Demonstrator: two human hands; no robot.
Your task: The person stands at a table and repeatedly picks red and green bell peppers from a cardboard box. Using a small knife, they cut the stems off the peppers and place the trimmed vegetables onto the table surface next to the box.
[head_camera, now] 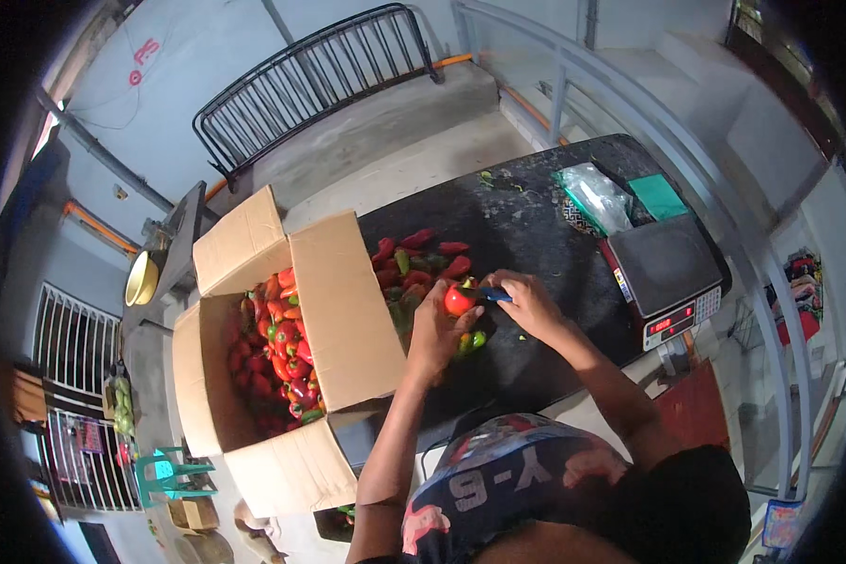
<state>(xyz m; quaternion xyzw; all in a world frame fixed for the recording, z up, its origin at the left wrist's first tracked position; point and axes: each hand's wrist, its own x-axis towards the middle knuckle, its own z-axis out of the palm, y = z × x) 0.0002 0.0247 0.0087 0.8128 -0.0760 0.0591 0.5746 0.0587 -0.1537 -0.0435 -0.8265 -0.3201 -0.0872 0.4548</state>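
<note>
My left hand [433, 331] grips a red pepper [458, 301] with its stem end turned up and to the right. In my right hand [532, 303] is a small blue-handled tool [496, 295], held against or very near the pepper's stem; its working end is too small to make out. Behind my left hand, a pile of red and green peppers [416, 264] lies on the black table [536, 233]. A few green peppers [472, 342] sit just below the held one. To the left, an open cardboard box [345, 310] contains many more peppers [289, 359], mostly red.
A digital scale [666, 271] stands at the table's right end, with clear plastic bags [599, 197] and a green pad [658, 197] behind it. Metal railing [677, 134] runs past that end. A teal plastic stool [173, 472] and an animal [257, 532] are on the floor at lower left.
</note>
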